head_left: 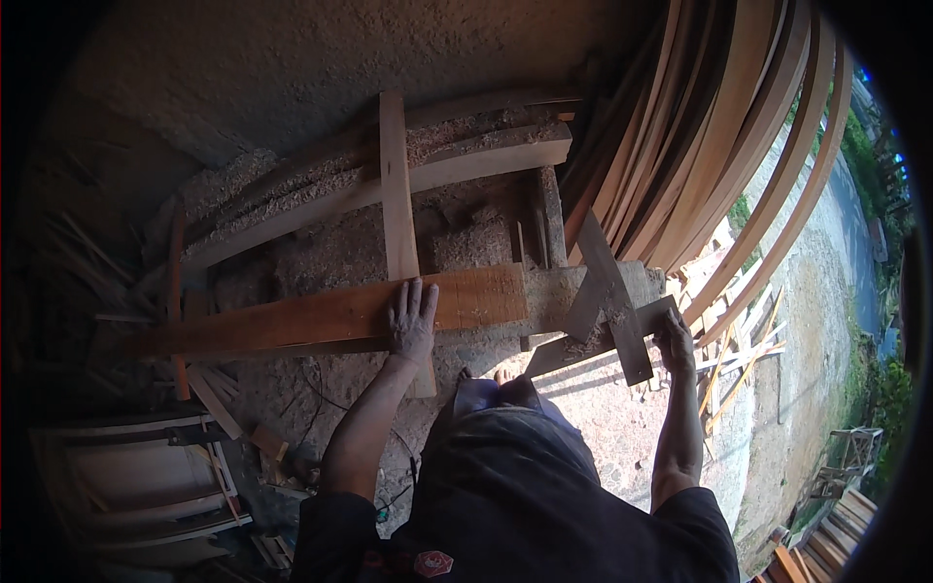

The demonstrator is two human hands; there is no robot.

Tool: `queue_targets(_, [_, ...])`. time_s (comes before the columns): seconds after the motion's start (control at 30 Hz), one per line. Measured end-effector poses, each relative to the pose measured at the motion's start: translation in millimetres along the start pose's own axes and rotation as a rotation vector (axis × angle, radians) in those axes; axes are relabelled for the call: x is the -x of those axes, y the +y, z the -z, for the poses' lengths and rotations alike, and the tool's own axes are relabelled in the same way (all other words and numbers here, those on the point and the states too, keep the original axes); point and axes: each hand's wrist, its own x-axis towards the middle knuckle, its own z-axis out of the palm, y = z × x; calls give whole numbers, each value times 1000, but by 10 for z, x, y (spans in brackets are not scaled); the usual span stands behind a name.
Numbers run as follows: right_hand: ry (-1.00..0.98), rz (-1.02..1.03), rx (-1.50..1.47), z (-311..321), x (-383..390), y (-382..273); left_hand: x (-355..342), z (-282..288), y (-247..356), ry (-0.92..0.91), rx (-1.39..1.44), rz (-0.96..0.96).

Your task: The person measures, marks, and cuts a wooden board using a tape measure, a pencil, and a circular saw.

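My left hand (412, 322) lies with fingers spread on a long reddish-brown board (243, 322), which rests across a dusty wooden bench (558, 297) and a pale upright-lying crosspiece (395, 175). My right hand (675, 339) grips the end of a dark wooden tool (653, 316) made of crossed flat pieces, with a slanted arm reaching up past the bench's right end and some shavings on it.
Curved planks (719, 146) lean in a stack at the upper right. A shaving-covered beam (486, 151) runs behind the board. Offcuts (214, 398) and a cable (340, 398) lie below left, near wooden frames (136, 476). Outside at the right are scattered strips (748, 350).
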Motion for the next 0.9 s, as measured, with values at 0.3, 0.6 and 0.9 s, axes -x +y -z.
queue_targets(0.3, [-246, -143, 338, -396, -897, -50, 193, 401, 641, 34, 234, 272])
queue_targets(0.6, [-417, 214, 1158, -419, -1216, -284, 40, -620, 1853, 684, 1093, 1432])
queue_targets(0.9, [-463, 596, 1195, -1092, -1220, -469, -473, -156, 2136, 902, 2352, 1261])
